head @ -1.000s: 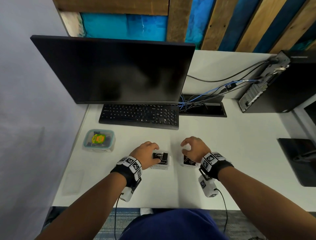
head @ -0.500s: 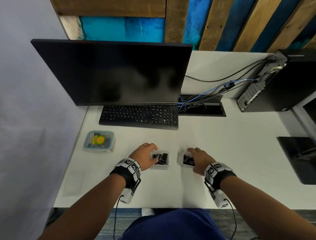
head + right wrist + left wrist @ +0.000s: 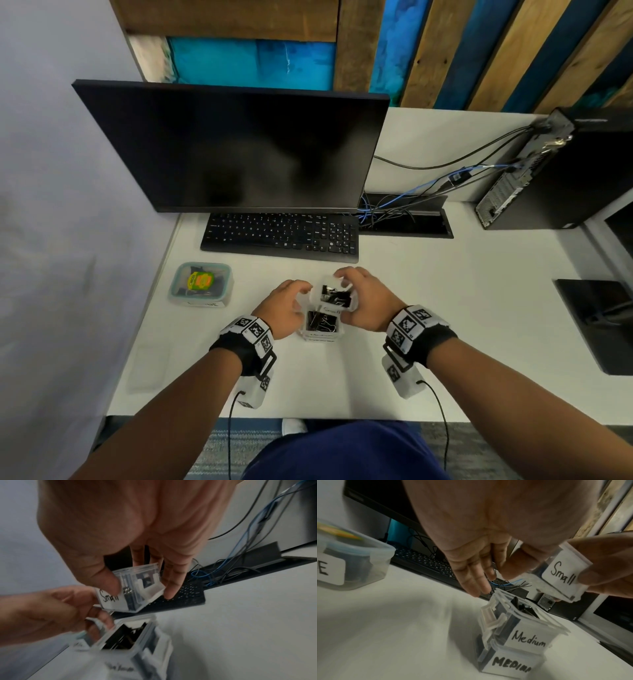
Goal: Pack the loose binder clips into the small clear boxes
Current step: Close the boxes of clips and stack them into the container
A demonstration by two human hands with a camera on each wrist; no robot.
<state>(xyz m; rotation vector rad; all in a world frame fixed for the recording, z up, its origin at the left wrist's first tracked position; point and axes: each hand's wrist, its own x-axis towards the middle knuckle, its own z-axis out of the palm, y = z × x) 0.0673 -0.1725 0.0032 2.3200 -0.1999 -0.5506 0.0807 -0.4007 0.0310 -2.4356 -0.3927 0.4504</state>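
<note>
My right hand (image 3: 359, 298) grips the clear box labelled "Small" (image 3: 334, 296), thumb on its near side and fingers on its far side. It is held tilted above a stack of two clear boxes labelled "Medium" (image 3: 320, 337). Black binder clips (image 3: 320, 322) fill the open top Medium box, and more show inside the Small box (image 3: 111, 600). My left hand (image 3: 287, 301) hovers just left of both boxes with relaxed fingers (image 3: 471, 580), its thumb beside the Small box (image 3: 563, 573). The right hand (image 3: 141, 590) pinches the box clearly in the right wrist view.
A lidded container (image 3: 200, 284) with a crayon pack stands at the left. The keyboard (image 3: 279, 236) and monitor (image 3: 233, 147) are behind the hands. A cable tray (image 3: 404, 216), a computer tower (image 3: 548, 171) and a black stand (image 3: 596, 322) are on the right. A flat clear lid (image 3: 147, 366) lies front left.
The two boxes stood side by side on the desk, a hand on each. My right hand has lifted the Small box and carried it left over the Medium stack; my left hand has come off its box.
</note>
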